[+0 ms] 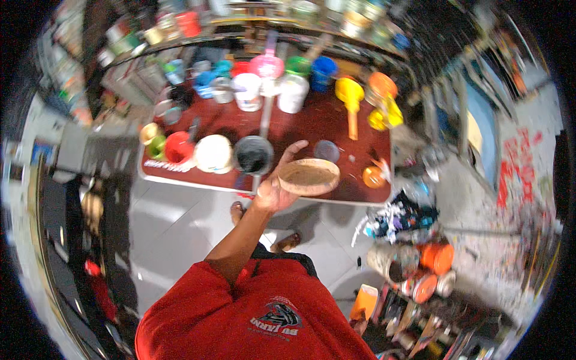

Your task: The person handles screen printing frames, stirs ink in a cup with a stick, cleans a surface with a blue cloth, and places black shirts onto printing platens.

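Observation:
My left hand is held out over the front edge of the dark red table. It grips a shallow round sieve with a pale tan rim and a brownish inside, and a finger or thumb sticks up beside the rim. To the left of that hand stands a black bucket; behind the sieve is a small clear round container. Low at the right, by my side, my right hand is partly hidden. Its fingers appear closed on a flat orange piece whose kind I cannot make out.
A white tub and a red container stand along the table's front left. Further back are white buckets, a blue bucket and a yellow dipper. Orange-lidded tubs and a dark cloth heap crowd the right floor.

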`<action>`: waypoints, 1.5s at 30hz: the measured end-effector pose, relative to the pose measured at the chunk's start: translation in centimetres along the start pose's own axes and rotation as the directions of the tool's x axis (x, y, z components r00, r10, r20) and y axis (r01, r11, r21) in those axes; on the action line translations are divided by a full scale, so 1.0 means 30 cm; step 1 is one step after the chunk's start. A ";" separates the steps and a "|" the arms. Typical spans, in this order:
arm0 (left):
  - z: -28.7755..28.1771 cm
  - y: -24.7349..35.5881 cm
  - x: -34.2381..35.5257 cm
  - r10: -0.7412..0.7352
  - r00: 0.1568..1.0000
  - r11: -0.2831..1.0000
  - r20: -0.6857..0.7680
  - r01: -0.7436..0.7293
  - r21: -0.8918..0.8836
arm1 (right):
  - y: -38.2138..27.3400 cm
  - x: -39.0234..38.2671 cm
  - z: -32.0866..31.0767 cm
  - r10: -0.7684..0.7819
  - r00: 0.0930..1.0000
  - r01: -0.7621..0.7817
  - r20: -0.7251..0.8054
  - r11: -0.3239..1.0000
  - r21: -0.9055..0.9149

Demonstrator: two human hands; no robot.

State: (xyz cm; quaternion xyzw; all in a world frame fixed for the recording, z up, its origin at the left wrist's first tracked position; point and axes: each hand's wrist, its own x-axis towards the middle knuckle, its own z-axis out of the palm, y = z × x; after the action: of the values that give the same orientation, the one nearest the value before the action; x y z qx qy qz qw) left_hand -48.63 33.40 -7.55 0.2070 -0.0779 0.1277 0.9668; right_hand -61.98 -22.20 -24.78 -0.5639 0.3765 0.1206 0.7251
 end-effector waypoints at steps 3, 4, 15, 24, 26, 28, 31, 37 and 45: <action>0.069 0.264 -0.166 0.088 0.995 0.995 -0.046 -0.086 0.050 | -0.063 0.082 0.255 -0.021 0.988 0.023 0.152 1.000 -0.012; 0.097 0.346 -0.225 0.194 0.973 0.979 -0.126 -0.183 0.092 | -0.087 0.099 0.355 -0.033 0.978 0.038 0.208 0.999 -0.022; -0.278 1.139 -0.839 0.650 0.622 0.757 -0.437 -0.581 0.300 | 0.083 -0.112 1.204 -0.057 0.851 0.076 0.521 0.997 -0.015; -1.033 1.732 -0.712 0.626 0.742 -0.377 -0.240 0.557 0.740 | 0.392 -0.440 1.043 -0.004 0.974 0.023 0.225 0.996 -0.083; -1.158 1.770 -0.630 0.477 0.823 -0.542 -0.309 0.552 0.634 | 0.423 -0.501 0.988 -0.014 0.989 0.026 0.150 0.996 -0.080; -1.203 1.783 -0.542 0.356 0.792 -0.564 -0.497 0.606 0.561 | 0.459 -0.557 0.937 -0.021 0.996 0.028 0.082 0.996 -0.079; -1.256 1.761 -0.462 0.237 0.733 -0.639 -0.638 0.612 0.466 | 0.503 -0.630 0.884 -0.035 0.999 0.035 0.005 0.997 -0.067; -1.273 1.707 -0.391 0.175 0.671 -0.728 -0.720 0.581 0.364 | 0.557 -0.697 0.845 -0.042 0.997 0.039 -0.069 0.998 -0.046; -1.469 1.681 -0.407 0.158 0.655 -0.776 -0.739 0.545 0.318 | 0.576 -0.726 0.841 -0.042 0.996 0.040 -0.082 0.999 -0.029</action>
State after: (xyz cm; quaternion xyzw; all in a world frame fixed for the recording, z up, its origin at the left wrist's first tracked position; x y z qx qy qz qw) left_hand -70.05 93.76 -30.63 0.8986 0.3606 -0.2070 0.1403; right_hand -76.95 11.95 -20.46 -0.5859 0.3930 0.0874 0.7034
